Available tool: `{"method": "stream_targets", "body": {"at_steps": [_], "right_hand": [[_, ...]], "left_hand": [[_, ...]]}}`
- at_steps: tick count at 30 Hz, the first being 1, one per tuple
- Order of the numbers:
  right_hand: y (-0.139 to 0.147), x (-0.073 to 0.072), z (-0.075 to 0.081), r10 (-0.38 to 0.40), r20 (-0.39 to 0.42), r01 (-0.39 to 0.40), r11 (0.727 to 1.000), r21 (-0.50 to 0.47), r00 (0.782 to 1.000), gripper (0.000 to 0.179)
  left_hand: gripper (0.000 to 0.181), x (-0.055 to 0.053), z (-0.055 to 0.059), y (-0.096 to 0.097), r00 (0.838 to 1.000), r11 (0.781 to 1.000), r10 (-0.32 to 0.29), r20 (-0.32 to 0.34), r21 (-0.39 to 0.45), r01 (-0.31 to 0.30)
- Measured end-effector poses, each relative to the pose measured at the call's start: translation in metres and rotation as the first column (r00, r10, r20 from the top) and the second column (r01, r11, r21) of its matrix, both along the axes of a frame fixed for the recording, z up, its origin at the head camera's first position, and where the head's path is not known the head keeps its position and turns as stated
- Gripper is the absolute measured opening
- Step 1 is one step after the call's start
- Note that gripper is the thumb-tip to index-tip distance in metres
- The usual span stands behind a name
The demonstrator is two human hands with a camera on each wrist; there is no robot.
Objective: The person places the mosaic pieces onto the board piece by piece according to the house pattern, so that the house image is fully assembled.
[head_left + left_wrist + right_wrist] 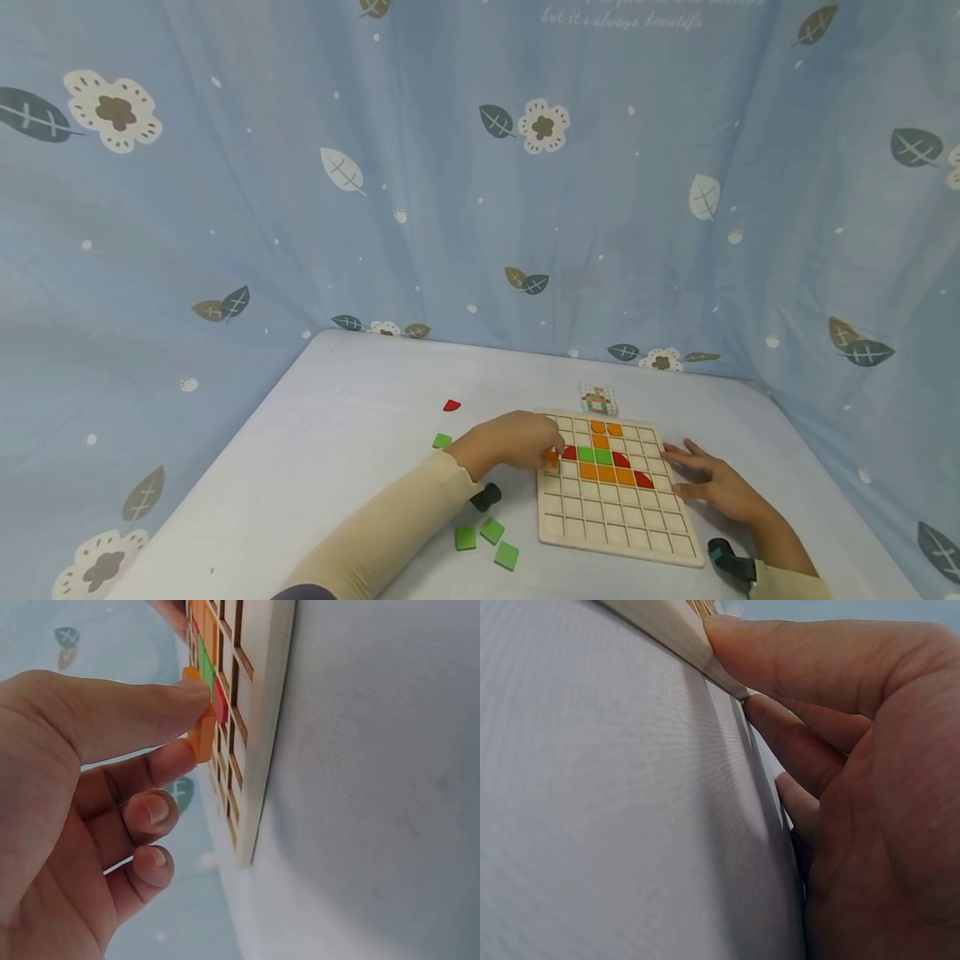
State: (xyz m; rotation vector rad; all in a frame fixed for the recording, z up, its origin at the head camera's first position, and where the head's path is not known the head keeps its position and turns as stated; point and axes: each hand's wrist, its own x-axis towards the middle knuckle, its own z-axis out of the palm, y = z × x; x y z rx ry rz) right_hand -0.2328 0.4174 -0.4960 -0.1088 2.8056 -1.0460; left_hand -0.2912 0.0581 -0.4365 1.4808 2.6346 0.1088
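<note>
My left hand (517,440) pinches an orange tile (202,739) between thumb and index finger, over the left side of a wooden grid board (592,510). Whether that tile touches the board, I cannot tell. Its other fingers are loosely bent. Beside it in the grid lies a red quarter-round tile (569,452), then two green squares (594,455) and another red tile (621,459). An orange row (607,474) ends in a red piece (643,480); more orange tiles (600,442) sit above. My right hand (716,487) rests thumb and fingertips against the board's right edge.
A small printed pattern card (598,399) lies behind the board. Loose green squares (465,537) are scattered left of the board, with another green piece (442,441) beside the left forearm. Farther back lies a loose red quarter-round (452,406). A blue curtain (450,208) hangs behind the table.
</note>
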Motion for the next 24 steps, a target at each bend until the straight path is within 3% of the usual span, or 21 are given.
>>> {"method": "stream_targets", "body": {"at_steps": [12, 24], "right_hand": [[-0.001, 0.001, 0.000, 0.003, -0.005, -0.003, 1.000, -0.006, 1.000, 0.069], [0.000, -0.001, 0.000, 0.004, -0.015, -0.004, 1.000, -0.003, 1.000, 0.069]], "left_hand": [[0.017, -0.004, -0.009, 0.020, 0.999, 0.999, -0.041, 0.013, 0.016, 0.041], [0.008, -0.004, -0.010, 0.032, 0.998, 0.999, -0.049, -0.037, -0.005, 0.049]]}}
